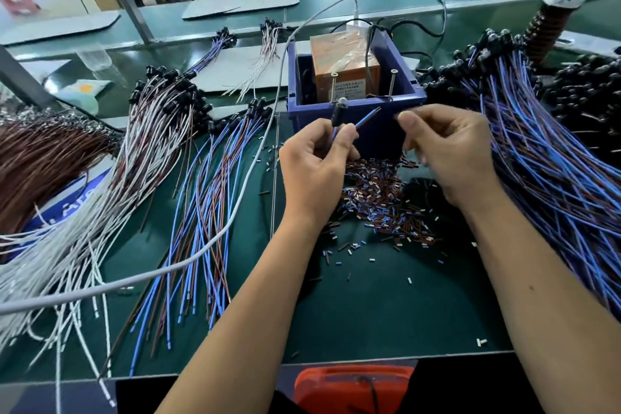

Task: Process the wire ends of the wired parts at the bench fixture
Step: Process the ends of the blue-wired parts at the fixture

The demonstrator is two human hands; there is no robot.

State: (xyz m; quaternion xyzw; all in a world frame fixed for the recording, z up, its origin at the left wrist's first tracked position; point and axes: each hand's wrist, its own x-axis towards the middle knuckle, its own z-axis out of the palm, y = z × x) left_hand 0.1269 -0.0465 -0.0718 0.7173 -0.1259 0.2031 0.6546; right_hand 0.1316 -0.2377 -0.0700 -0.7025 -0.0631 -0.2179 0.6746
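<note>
My left hand [314, 158] pinches a wired part [337, 116], a small black holder with a clear tip standing upright, and its blue and brown wire ends [368, 118] point up and right toward the fixture. The fixture is a blue bin [356, 109] holding an orange box [346, 67] with two upright screws. My right hand [447, 151] hovers just right of the wire ends with curled fingers; what it pinches, if anything, is hidden. A heap of cut insulation bits [376, 198] lies below both hands.
A large pile of blue-and-brown wired parts [544, 151] fills the right side. Loose blue and brown wires [208, 212], white wires [134, 151] and brown wires [40, 158] cover the left. A grey cable [235, 212] crosses the green mat. An orange object [353, 386] sits at the near edge.
</note>
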